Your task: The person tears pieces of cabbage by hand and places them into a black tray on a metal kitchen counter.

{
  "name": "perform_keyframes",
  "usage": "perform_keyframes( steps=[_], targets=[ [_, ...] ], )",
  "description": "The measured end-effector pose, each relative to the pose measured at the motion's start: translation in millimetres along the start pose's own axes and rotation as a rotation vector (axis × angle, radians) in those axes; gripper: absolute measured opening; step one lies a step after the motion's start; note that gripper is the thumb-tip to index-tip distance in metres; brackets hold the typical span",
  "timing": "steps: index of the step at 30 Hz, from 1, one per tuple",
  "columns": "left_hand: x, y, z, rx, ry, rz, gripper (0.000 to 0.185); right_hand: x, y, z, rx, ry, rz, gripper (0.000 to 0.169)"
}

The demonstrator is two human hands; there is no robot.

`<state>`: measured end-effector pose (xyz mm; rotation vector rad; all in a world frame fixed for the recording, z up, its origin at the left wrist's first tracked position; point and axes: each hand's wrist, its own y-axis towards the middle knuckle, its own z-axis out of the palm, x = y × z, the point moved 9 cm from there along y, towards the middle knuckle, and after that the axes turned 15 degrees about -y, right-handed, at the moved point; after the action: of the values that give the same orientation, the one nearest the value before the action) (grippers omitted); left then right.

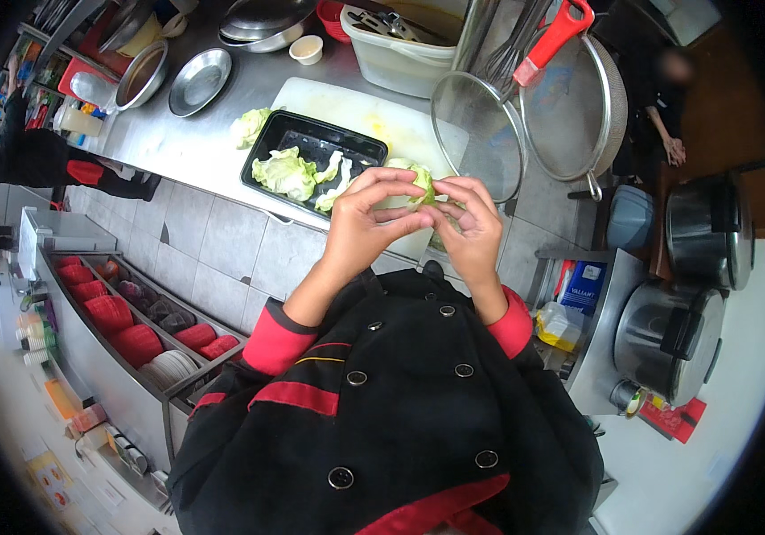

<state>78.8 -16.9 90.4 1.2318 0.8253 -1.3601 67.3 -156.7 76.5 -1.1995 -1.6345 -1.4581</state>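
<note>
Between the fingertips of both hands is a small piece of lettuce leaf (424,185). My left hand (372,214) grips it from one side, and my right hand (468,217) pinches the other side. Left of the hands, a black plastic tray (274,131) holds several torn lettuce leaves (285,174). The tray rests partly on a white cutting board (329,99), which shows yellowish stains. Another lump of lettuce (249,128) lies on the steel counter at the tray's far left corner. Some pale lettuce also shows behind my fingers, partly hidden by them.
Two mesh strainers (479,134) (566,110) hang at the right, beside a whisk (504,63). A white tub (396,63) with utensils stands behind the board. Metal bowls (200,81) sit on the counter (148,137). One person (35,154) stands far left, another (657,100) far right.
</note>
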Motion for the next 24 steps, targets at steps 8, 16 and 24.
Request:
perform_keyframes(
  steps=[8, 16, 24],
  targets=[
    [-4.4, 0.1, -13.4, -0.099, 0.110, 0.021, 0.016, -26.3, -8.1, -13.3, -0.144, 0.105, 0.229, 0.023],
    [18.7, -1.3, -12.7, -0.053, -0.005, -0.008, 0.012, -30.2, -8.2, -0.1, -0.019, 0.200, 0.333, 0.018],
    [0.9, -3.3, -9.3, -0.036, 0.142, 0.150, 0.015, -25.2, -7.4, 5.0, -0.002, 0.154, 0.254, 0.015]
  ],
)
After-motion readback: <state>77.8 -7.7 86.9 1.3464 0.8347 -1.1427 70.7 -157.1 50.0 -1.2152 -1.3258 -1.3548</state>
